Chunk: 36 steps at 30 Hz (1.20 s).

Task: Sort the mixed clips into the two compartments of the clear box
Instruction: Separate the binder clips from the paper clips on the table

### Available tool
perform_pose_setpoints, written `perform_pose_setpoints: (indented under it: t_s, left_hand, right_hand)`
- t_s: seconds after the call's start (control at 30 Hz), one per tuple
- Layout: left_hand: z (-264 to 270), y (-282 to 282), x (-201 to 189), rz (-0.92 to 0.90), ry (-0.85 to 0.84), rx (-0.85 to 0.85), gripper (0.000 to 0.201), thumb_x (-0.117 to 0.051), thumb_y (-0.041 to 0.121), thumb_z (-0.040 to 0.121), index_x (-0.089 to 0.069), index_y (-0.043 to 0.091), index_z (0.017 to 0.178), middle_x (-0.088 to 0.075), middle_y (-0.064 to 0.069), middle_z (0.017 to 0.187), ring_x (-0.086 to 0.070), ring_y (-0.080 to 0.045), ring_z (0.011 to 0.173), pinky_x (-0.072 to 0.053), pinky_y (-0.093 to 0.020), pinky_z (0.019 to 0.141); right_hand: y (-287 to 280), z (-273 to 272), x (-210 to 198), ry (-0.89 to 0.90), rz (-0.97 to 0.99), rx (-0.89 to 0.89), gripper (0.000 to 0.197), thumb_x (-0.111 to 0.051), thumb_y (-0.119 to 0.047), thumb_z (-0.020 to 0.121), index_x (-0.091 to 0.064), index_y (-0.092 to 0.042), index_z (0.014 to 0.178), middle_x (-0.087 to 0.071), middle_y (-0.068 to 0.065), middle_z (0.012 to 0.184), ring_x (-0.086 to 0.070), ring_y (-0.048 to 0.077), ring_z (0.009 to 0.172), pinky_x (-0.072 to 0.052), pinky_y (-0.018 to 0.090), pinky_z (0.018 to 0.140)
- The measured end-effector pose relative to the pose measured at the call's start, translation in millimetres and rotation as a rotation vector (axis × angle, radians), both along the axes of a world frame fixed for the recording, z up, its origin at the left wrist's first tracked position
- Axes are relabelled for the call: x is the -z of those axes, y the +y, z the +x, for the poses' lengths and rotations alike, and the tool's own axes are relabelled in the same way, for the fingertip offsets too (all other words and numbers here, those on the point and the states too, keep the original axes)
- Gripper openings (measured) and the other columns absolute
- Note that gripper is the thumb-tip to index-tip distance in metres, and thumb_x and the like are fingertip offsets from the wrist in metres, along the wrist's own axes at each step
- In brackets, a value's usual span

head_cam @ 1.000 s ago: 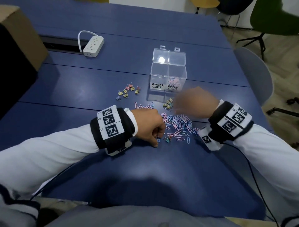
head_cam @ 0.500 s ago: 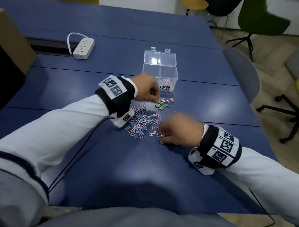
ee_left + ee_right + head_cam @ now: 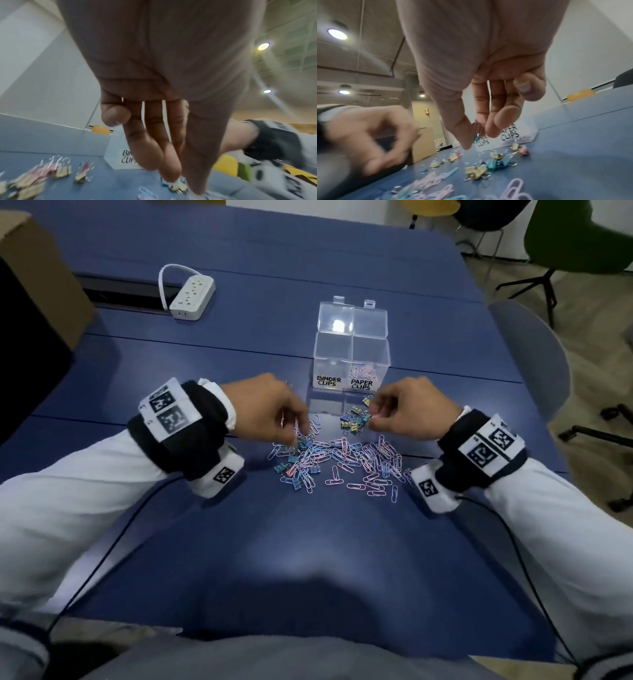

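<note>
right hand [image 3: 481, 108]: pinching a binder clip [image 3: 476, 136], centre frame | left hand [image 3: 270, 409]: fingertips down in the clip pile [image 3: 339, 460], grasp unclear | clear box [image 3: 351, 361]: upper centre of table [image 3: 308, 542] | advice: lift clear, drop behind the BINDER label, left side.

Box mouth: the clear box [image 3: 351, 361] stands with both lids tipped back, open from above.
Front of box: a cluster of binder clips [image 3: 355, 419] lies just beside its front wall.
Centre: the clip pile [image 3: 342, 463] spreads between both wrists.
Near edge: bare blue table [image 3: 308, 559].
Far left: power strip [image 3: 192, 297], well apart.
</note>
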State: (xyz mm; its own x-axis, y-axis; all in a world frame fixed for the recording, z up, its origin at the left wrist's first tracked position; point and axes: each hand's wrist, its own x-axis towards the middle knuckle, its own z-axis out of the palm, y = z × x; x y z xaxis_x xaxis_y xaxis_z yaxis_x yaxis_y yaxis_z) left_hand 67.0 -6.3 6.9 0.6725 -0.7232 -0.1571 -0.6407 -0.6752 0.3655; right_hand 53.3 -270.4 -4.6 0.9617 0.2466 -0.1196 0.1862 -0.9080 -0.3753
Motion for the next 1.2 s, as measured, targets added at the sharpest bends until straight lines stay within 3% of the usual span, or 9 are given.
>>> perform_pose_setpoints:
  t_s: [0.1, 0.23, 0.33, 0.5, 0.73, 0.9, 1.07, 1.13, 1.2]
  left_hand:
    - [-21.9, 7.6, 11.3, 0.043, 0.053, 0.029, 0.022, -0.075, 0.035, 0.076, -0.071, 0.031, 0.098, -0.07, 0.011, 0.082, -0.059, -0.002, 0.065, -0.039, -0.006, 0.063]
    - [-29.5, 12.7, 25.3, 0.047, 0.052, 0.012, 0.026, -0.075, 0.038, 0.076, -0.07, 0.031, 0.1, -0.069, 0.013, 0.091, -0.054, 0.004, 0.065, -0.04, -0.008, 0.062]
    - [-26.9, 16.6, 29.7, 0.075, 0.047, -0.018, 0.019, -0.075, 0.034, 0.077, -0.071, 0.029, 0.095, -0.07, 0.012, 0.086, -0.054, 0.007, 0.063, -0.035, -0.001, 0.055]
    - [-22.5, 20.8, 22.8, 0.038, 0.118, -0.033, 0.012, -0.074, 0.034, 0.078, -0.072, 0.026, 0.086, -0.071, 0.01, 0.074, -0.062, -0.001, 0.065, -0.046, -0.011, 0.065]
    - [6.8, 14.5, -6.0, -0.038, 0.056, -0.106, 0.011, -0.075, 0.034, 0.078, -0.072, 0.028, 0.086, -0.07, 0.012, 0.07, -0.06, 0.004, 0.062, -0.04, -0.004, 0.062]
    - [39.1, -23.5, -5.1, -0.109, -0.023, -0.136, 0.013, -0.075, 0.028, 0.078, -0.07, 0.024, 0.09, -0.067, 0.014, 0.065, -0.057, 0.007, 0.054, -0.036, 0.001, 0.056]
    - [53.1, -55.3, 11.6, -0.073, -0.03, -0.13, 0.017, -0.073, 0.027, 0.08, -0.07, 0.023, 0.096, -0.062, 0.014, 0.069, -0.061, -0.011, 0.068, -0.048, -0.02, 0.068]
    - [53.1, -55.2, 15.0, -0.071, -0.029, -0.122, 0.02, -0.071, 0.029, 0.082, -0.069, 0.023, 0.101, -0.065, 0.01, 0.079, -0.06, -0.01, 0.073, -0.049, -0.023, 0.075]
    - [50.8, -47.0, 15.4, -0.073, -0.041, -0.112, 0.022, -0.067, 0.03, 0.085, -0.068, 0.023, 0.106, -0.068, 0.008, 0.086, -0.059, -0.006, 0.072, -0.048, -0.023, 0.078]
  right_hand:
    - [2.2, 15.5, 5.9, 0.027, -0.068, 0.0, 0.017, -0.076, -0.037, 0.071, -0.067, -0.027, 0.082, -0.064, -0.01, 0.071, -0.061, 0.012, 0.07, -0.056, 0.036, 0.078]
    - [17.3, 12.2, 7.6, -0.03, -0.118, -0.084, 0.044, -0.077, -0.053, 0.066, -0.068, -0.03, 0.102, -0.059, -0.005, 0.085, -0.057, 0.015, 0.078, -0.051, 0.032, 0.073]
    - [41.3, -8.8, 6.1, -0.089, -0.092, -0.228, 0.036, -0.074, -0.057, 0.067, -0.069, -0.034, 0.094, -0.056, -0.007, 0.088, -0.055, 0.011, 0.079, -0.047, 0.029, 0.067]
    - [75.6, -35.0, 14.4, -0.052, -0.131, -0.354, 0.027, -0.07, -0.053, 0.072, -0.071, -0.03, 0.087, -0.064, -0.01, 0.083, -0.057, 0.013, 0.079, -0.048, 0.029, 0.069]
    - [69.9, -37.7, 21.7, 0.044, -0.045, -0.321, 0.002, -0.07, -0.025, 0.075, -0.071, -0.023, 0.076, -0.07, -0.008, 0.072, -0.062, 0.009, 0.067, -0.055, 0.03, 0.069]
    - [49.8, -36.1, 4.2, 0.114, 0.122, -0.282, 0.01, -0.079, -0.024, 0.074, -0.075, -0.021, 0.082, -0.072, -0.008, 0.071, -0.061, 0.0, 0.061, -0.047, 0.009, 0.062]
    - [18.5, -8.4, -3.1, 0.049, 0.177, -0.052, 0.012, -0.081, -0.021, 0.072, -0.072, -0.019, 0.08, -0.07, -0.006, 0.064, -0.064, 0.007, 0.056, -0.048, 0.017, 0.061]
    - [7.6, 6.7, 0.9, 0.012, 0.198, 0.038, 0.011, -0.08, -0.017, 0.073, -0.071, -0.017, 0.08, -0.072, -0.003, 0.068, -0.069, 0.014, 0.062, -0.052, 0.019, 0.063]
    - [1.8, 17.3, 6.4, -0.004, 0.192, 0.072, 0.011, -0.077, -0.014, 0.075, -0.071, -0.017, 0.082, -0.071, -0.005, 0.068, -0.07, 0.014, 0.065, -0.051, 0.011, 0.062]
